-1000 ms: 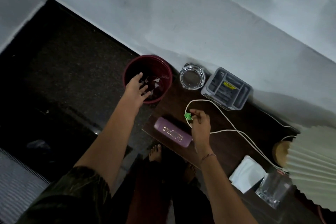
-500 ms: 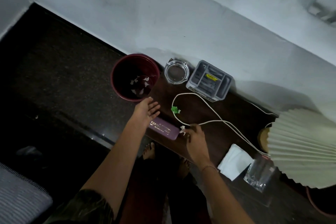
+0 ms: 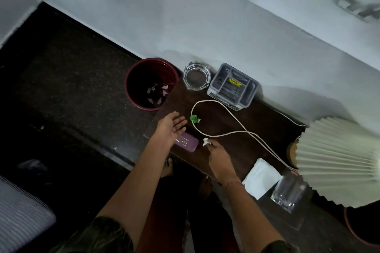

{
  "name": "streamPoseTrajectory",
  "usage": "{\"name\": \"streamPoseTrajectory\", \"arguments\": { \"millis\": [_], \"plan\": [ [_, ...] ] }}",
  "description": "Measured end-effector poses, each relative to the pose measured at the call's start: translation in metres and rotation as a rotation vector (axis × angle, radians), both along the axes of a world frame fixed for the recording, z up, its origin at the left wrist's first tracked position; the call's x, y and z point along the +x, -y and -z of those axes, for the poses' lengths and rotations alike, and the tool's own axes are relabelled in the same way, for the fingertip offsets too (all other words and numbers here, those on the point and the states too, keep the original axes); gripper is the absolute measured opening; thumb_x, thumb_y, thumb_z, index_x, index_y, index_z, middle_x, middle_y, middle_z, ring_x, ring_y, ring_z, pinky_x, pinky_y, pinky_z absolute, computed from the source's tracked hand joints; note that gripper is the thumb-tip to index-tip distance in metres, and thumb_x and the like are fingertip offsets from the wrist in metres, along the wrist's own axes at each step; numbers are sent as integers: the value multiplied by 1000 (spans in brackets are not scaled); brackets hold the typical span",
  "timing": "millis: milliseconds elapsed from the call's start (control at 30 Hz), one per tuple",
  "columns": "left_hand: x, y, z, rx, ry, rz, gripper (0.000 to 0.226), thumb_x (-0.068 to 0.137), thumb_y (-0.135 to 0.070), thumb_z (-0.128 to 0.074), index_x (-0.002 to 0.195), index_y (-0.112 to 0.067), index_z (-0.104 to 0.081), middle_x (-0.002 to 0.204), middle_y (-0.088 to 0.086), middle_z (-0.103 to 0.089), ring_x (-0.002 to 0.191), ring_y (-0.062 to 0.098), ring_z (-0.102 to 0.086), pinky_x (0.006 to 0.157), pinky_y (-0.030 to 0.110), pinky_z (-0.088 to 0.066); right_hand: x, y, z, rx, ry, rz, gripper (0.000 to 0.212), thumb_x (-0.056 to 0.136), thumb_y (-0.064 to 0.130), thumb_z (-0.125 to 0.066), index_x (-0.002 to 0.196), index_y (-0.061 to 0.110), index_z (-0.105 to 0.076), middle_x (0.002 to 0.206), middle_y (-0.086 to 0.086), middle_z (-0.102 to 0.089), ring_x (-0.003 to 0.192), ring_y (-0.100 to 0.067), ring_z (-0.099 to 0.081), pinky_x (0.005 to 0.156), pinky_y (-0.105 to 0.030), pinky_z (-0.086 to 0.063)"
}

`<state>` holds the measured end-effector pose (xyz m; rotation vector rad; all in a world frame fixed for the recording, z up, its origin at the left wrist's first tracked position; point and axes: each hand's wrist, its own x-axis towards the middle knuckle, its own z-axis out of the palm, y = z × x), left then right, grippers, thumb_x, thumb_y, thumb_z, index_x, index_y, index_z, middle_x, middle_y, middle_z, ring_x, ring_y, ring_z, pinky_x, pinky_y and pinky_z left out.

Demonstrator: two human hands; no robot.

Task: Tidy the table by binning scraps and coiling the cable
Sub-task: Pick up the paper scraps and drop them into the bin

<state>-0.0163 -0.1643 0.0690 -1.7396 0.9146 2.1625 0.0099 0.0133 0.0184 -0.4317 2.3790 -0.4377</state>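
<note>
Loosely looped across the dark wooden table (image 3: 226,121), a white cable (image 3: 224,109) was seen trailing away toward the pleated lamp shade (image 3: 337,162) at the right. A crumpled green scrap (image 3: 194,118) lay against the cable's left bend, on the tabletop. A small white scrap (image 3: 205,141) was pinched between the fingertips of the right hand (image 3: 221,160), just beside a purple case (image 3: 188,143) at the table's near edge; whether the scrap was lifted clear of the wood could not be told. The left hand (image 3: 171,127) was held open and empty, palm up and fingers spread, above the case and close to the green scrap. Off the table's left end, a dark red bin (image 3: 131,86) stood on the floor with several pale scraps lying at its bottom. Against the wall, a clear glass ashtray (image 3: 196,76) and a grey compartmented organiser (image 3: 233,86) were set side by side. Nearer the camera, a folded white napkin (image 3: 261,178) and a clear tumbler (image 3: 287,193) were placed at the right, beside the lamp.
</note>
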Motion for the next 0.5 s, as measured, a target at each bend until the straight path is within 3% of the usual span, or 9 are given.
{"name": "streamPoseTrajectory", "arguments": {
  "millis": [100, 200, 267, 333, 433, 500],
  "plan": [
    [3, -1, 0, -6, 75, 64, 33, 97, -16, -42, 125, 1, -51, 136, 22, -51, 124, 32, -53, 77, 31, -48, -6, 1, -8, -127, -95, 141, 43, 83, -9, -43, 120, 3, -59, 131, -12, -55, 118, -26, -55, 104, -24, -35],
    [6, -3, 4, 7, 133, 143, 15, 94, -13, -52, 92, 1, -56, 124, 22, -58, 103, 30, -63, 81, 32, -51, -12, 18, -27, -299, -130, 173, 42, 80, -11, -46, 115, 4, -63, 125, -9, -59, 114, -20, -57, 99, -10, -31],
    [8, -4, 6, 63, 113, 129, 16, 90, -14, -58, 84, 1, -55, 82, 15, -71, 79, 19, -70, 73, 27, -55, -13, 34, -39, -391, -103, 118, 42, 82, -10, -47, 117, 6, -62, 126, -8, -58, 116, -17, -55, 100, -6, -29],
    [6, -3, 4, 92, 77, 103, 21, 89, -11, -59, 71, -2, -53, 43, 6, -63, 45, 12, -65, 55, 19, -55, -15, 49, -45, -447, -70, 54, 42, 83, -8, -48, 121, 6, -59, 130, -7, -56, 119, -16, -53, 102, -7, -29],
    [4, 5, 1, 40, 47, 47, 22, 89, -3, -57, 67, -3, -52, 50, 9, -61, 45, 15, -60, 71, 24, -54, -20, 65, -48, -493, -52, -1, 45, 83, -7, -46, 125, 4, -56, 133, -9, -54, 121, -17, -51, 104, -12, -30],
    [2, 18, 4, -25, 66, 9, 23, 85, -1, -62, 64, -2, -53, 48, 9, -61, 31, 11, -57, 58, 23, -55, -24, 75, -48, -500, -59, -39, 45, 83, -6, -47, 124, 6, -56, 133, -8, -53, 122, -17, -51, 107, -20, -35]
  ]
}}
